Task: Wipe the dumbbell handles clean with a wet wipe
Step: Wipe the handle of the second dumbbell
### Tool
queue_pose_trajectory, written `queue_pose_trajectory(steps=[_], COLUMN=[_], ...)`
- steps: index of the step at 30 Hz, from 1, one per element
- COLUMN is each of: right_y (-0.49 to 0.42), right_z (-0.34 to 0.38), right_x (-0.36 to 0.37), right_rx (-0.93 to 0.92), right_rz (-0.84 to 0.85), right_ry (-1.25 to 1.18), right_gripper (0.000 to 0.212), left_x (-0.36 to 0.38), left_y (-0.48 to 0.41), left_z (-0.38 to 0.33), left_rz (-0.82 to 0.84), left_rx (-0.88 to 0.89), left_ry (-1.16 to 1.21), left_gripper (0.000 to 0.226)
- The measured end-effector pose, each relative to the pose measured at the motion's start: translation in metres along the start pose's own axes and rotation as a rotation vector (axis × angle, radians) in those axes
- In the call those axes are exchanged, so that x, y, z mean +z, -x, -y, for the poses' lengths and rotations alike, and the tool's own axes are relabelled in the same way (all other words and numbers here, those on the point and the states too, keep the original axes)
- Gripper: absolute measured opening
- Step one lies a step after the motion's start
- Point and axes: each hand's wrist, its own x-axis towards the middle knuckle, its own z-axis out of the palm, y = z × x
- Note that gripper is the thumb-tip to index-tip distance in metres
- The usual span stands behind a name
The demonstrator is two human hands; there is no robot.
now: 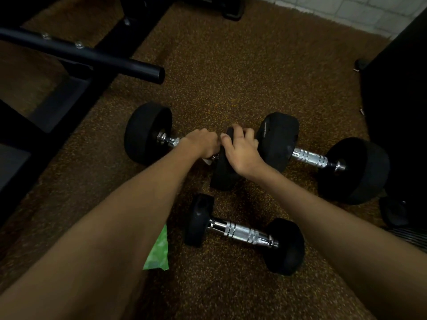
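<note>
Around the chrome handle (169,141) of the far-left dumbbell (147,132), the left hand (201,143) has its fingers (213,142) curled tight, a scrap of white wet wipe (206,160) showing under the palm. The right hand (241,150) hooks its fingers over that dumbbell's inner head (221,172). Both forearms stretch forward, converging above the speckled floor (231,77).

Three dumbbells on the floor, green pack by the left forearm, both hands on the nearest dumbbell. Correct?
Wrong dumbbell. The head view shows the nearest dumbbell untouched; both hands are on the far-left dumbbell: the left hand grips its handle, the right hand holds its inner head. Three dumbbells on the floor and the green pack by the left forearm stand.
</note>
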Motion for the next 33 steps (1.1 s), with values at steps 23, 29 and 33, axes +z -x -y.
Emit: queue_pose_trajectory(steps=[23, 29, 33], right_y=[-0.006, -0.002, 0.001], right_z=[-0.001, 0.003, 0.007], right_x=[-0.001, -0.007, -0.008], right_rx=[-0.019, -0.009, -0.016], right_rz=[-0.022, 0.008, 0.005], right_ry=[-0.005, 0.007, 0.023], right_gripper=[0.054, 0.053, 0.053], left_x=[0.095, 0.102, 0.091], left_y=[0.056, 0.080, 0.051], left_z=[0.035, 0.035, 0.023], left_rz=[-0.672, -0.514, -0.422], left_rx=[0.394, 0.026, -0.619], left_ry=[-0.162, 0.347, 1.226], left_gripper=[0.049, 0.044, 0.023])
